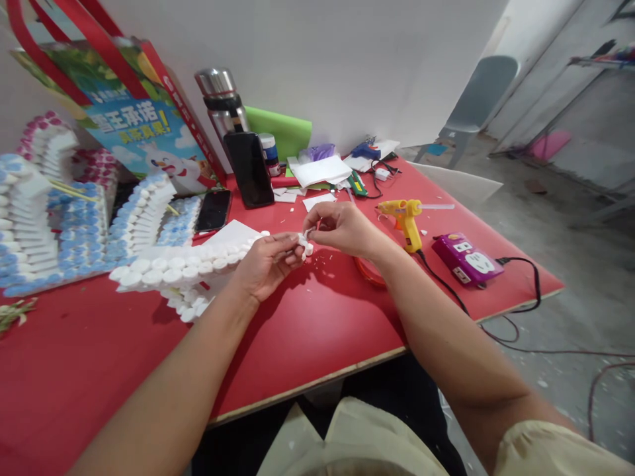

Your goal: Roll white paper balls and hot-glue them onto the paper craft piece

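My left hand (pixel 270 264) is closed on a small white piece with rounded knobs (pixel 306 248), held above the red table. My right hand (pixel 342 228) pinches at the same piece from the right, thumb and forefinger together; whatever lies between those fingertips is too small to make out. Beside my left wrist is a model built of white round discs and white card (pixel 173 268). Its right end passes behind my left hand, and I cannot tell whether they touch. White crumbs are scattered on the table just under my fingers.
A yellow glue gun (pixel 404 218) and purple power socket (pixel 466 258) with cables lie right. An orange ring (pixel 370 272) sits partly behind my right forearm. Phones (pixel 249 168), a steel flask (pixel 223 99) and a gift bag (pixel 143 125) stand behind; blue-and-white models (pixel 82 225) fill the left.
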Available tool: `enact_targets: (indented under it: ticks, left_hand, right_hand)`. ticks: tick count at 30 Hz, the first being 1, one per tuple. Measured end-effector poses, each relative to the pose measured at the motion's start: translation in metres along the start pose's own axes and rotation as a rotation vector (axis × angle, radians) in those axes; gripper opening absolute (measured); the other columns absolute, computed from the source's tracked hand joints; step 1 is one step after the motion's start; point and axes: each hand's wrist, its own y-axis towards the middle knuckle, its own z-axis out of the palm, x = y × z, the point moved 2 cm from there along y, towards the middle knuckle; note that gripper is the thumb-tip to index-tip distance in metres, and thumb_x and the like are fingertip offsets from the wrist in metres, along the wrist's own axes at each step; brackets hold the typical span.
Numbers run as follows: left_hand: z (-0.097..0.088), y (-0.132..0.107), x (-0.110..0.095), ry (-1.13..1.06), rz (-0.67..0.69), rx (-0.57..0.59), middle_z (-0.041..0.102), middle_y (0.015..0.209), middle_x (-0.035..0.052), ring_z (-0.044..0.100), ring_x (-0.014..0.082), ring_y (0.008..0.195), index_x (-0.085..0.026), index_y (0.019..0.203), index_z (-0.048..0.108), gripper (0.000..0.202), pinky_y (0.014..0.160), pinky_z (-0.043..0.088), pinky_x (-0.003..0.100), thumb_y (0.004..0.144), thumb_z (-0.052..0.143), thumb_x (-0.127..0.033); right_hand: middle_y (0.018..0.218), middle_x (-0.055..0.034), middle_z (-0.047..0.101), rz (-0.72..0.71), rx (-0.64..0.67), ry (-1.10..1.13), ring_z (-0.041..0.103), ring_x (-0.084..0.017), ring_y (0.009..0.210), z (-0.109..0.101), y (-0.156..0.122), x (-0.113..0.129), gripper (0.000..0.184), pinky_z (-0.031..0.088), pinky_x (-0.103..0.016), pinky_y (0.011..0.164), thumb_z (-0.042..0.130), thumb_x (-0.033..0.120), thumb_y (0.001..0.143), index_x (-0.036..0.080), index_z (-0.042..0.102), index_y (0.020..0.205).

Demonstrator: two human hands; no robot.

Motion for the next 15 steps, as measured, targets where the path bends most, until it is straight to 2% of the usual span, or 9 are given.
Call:
enact_targets:
  ticks: [6, 10, 15]
  left_hand:
    - [-0.0008, -0.0005, -0.0002, 0.028, -0.051, 0.037, 0.059, 0.059, 0.0046, 0.043, 0.0050, 0.050, -0.006, 0.068, 0.072, 0.015, 0.053, 0.040, 0.021, 0.075, 0.078, -0.018]
    - [0.0007, -0.0011, -0.0028, 0.033, -0.051, 0.046, 0.058, 0.059, 0.0045, 0.038, 0.0038, 0.048, -0.006, 0.067, 0.072, 0.016, 0.051, 0.038, 0.021, 0.074, 0.078, -0.019]
    - [-0.0005, 0.0002, -0.0027, 0.038, -0.024, 0.049, 0.061, 0.063, 0.0044, 0.042, 0.0038, 0.049, -0.006, 0.068, 0.072, 0.017, 0.052, 0.039, 0.021, 0.075, 0.079, -0.020]
  right_hand:
    - [0.074, 0.0030, 0.058, 0.009, 0.160, -0.037, 0.048, -0.009, 0.062, -0.0050, -0.0050, 0.0088, 0.007, 0.038, -0.022, 0.057, 0.061, 0.012, 0.079, 0.018, 0.061, 0.083]
    - [0.068, 0.0051, 0.053, 0.040, 0.139, 0.097, 0.048, -0.009, 0.059, -0.0064, -0.0050, 0.0043, 0.010, 0.039, -0.022, 0.055, 0.065, 0.015, 0.079, 0.019, 0.056, 0.081]
    - [0.074, 0.0016, 0.060, 0.072, 0.089, 0.208, 0.058, -0.011, 0.062, -0.0058, -0.0028, 0.0020, 0.009, 0.050, -0.026, 0.060, 0.067, 0.016, 0.079, 0.018, 0.058, 0.082]
